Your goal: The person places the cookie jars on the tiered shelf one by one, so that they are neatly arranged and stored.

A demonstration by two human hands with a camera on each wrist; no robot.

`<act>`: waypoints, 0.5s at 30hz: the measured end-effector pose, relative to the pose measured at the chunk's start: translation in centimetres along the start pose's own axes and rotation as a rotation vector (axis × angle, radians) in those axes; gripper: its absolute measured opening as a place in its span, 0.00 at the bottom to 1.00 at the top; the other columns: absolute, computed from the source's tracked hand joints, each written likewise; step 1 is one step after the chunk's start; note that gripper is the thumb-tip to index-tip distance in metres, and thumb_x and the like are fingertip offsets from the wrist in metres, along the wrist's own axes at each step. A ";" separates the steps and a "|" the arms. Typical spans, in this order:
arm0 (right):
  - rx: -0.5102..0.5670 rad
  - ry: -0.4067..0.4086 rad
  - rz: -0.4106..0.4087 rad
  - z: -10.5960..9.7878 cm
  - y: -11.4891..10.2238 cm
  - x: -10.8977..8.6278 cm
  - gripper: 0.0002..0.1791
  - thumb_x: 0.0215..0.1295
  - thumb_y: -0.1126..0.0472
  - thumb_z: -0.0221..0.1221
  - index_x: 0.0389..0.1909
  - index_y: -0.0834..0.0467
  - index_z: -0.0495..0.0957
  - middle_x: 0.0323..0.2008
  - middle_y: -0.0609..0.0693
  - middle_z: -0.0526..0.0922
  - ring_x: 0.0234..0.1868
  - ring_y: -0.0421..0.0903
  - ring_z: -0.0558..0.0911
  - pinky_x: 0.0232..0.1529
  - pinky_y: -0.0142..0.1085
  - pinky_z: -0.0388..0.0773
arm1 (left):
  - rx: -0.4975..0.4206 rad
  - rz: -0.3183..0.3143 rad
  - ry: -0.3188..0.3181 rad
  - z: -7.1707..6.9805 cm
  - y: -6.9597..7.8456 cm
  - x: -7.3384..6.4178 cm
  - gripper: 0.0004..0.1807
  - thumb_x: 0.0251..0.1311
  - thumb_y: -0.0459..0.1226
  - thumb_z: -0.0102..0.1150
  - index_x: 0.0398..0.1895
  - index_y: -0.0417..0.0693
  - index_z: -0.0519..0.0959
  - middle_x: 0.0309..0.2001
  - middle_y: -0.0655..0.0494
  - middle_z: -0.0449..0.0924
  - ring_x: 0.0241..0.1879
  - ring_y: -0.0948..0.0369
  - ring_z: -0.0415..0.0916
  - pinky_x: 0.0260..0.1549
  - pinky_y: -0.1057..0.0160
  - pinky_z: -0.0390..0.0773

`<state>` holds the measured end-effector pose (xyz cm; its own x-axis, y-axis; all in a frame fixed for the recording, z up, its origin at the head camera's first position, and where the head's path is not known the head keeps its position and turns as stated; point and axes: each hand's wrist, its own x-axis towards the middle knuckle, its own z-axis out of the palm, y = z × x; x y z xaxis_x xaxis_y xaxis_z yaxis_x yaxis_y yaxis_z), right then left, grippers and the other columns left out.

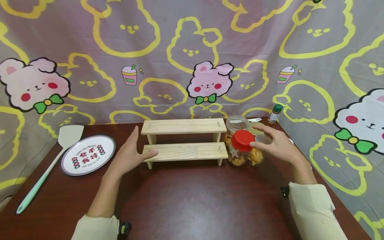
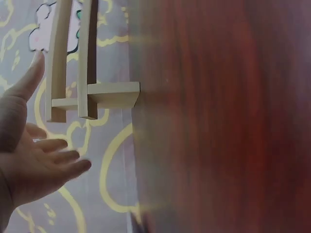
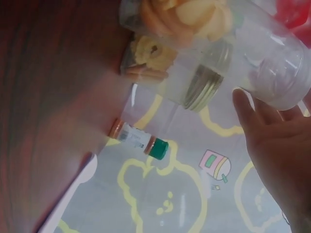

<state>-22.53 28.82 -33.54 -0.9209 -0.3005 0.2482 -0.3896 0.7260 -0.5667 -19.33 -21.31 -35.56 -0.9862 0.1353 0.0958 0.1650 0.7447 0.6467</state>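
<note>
A two-tier wooden shelf (image 1: 186, 151) stands upright at the back of the table. My left hand (image 1: 127, 155) is held beside its left end, fingers extended and thumb spread toward the lower board. In the left wrist view that hand (image 2: 39, 155) shows an empty palm. At the shelf's right end stands a clear jar with a red lid (image 1: 243, 139) and cookies inside. My right hand (image 1: 279, 145) reaches in from the right, thumb tip right at the lid's edge and fingers extended. In the right wrist view its fingertips overlap the rim of a clear jar (image 3: 279, 73).
A taller cookie jar (image 1: 235, 122) stands behind the red-lidded one. Farther right are a green-capped spice bottle (image 1: 274, 114) and a fork (image 1: 255, 119). On the left lie a decorated plate (image 1: 88, 155) and a pale-green spatula (image 1: 45, 175). Printed cloth (image 1: 168, 40) hangs behind the table.
</note>
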 end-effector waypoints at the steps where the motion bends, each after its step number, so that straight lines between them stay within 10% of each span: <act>1: 0.008 -0.002 -0.002 0.0 0.1 -0.1 0.38 0.62 0.46 0.71 0.69 0.56 0.73 0.67 0.59 0.74 0.66 0.60 0.71 0.61 0.66 0.69 | -0.024 -0.012 -0.012 0.0 -0.2 -0.1 0.69 0.57 0.61 0.69 0.81 0.39 0.30 0.81 0.39 0.34 0.78 0.42 0.39 0.74 0.38 0.50; 15: 0.053 0.012 -0.060 -0.4 1.2 -1.2 0.31 0.58 0.57 0.75 0.62 0.61 0.79 0.46 0.53 0.85 0.38 0.43 0.81 0.36 0.29 0.80 | -0.173 -0.001 -0.124 1.2 -2.1 -0.8 0.56 0.59 0.51 0.72 0.77 0.28 0.52 0.74 0.31 0.57 0.74 0.41 0.53 0.71 0.38 0.58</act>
<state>-21.88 30.29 -34.18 -0.8958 -0.3346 0.2925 -0.4444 0.6731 -0.5912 -18.92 -22.24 -37.90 -0.9750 0.2222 0.0084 0.1486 0.6230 0.7679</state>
